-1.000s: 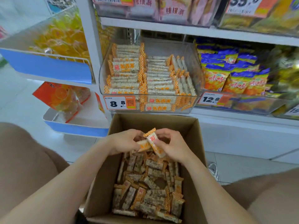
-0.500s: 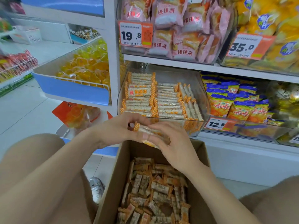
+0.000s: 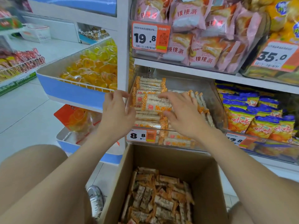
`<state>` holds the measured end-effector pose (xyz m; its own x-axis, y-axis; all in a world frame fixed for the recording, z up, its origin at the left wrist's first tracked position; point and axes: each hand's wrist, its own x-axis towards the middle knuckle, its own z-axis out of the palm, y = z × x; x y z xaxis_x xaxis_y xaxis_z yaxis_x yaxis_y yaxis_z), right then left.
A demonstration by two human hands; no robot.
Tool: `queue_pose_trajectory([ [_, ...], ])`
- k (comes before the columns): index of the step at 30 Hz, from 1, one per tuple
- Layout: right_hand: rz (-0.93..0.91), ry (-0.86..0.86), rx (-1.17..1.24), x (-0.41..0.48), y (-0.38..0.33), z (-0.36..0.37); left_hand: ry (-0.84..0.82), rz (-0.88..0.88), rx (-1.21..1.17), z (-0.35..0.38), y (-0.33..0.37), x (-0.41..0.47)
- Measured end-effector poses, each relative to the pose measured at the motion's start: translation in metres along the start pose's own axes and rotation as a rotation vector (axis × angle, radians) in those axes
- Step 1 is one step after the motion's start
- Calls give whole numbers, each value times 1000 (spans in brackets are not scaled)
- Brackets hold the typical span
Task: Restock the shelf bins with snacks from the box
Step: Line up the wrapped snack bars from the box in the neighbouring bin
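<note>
Pinching snack bars (image 3: 153, 105), right hand (image 3: 184, 117) masks bin (image 3: 215, 101); left hand (image 3: 117, 113) grip unclear

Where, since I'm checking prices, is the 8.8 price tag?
In the head view, centre-left: the 8.8 price tag sits on the front of the clear bin, below the left hand and above the cardboard box.

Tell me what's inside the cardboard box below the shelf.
Loose wrapped snack bars with orange ends, heaped in the cardboard box. They cover its bottom, so the heap's depth and anything beneath it are hidden.
</note>
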<state>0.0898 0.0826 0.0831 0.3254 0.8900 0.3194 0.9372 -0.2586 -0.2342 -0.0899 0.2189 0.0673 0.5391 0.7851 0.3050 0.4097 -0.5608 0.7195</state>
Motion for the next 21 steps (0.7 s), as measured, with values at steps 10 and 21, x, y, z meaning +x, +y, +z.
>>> queue_pose_trajectory([
  [10,90,76,-43,54,-1,71,-74,-37,347,51,-7,21],
  [21,19,-162,-55,58,-1,71,-90,8,268,43,-9,13],
])
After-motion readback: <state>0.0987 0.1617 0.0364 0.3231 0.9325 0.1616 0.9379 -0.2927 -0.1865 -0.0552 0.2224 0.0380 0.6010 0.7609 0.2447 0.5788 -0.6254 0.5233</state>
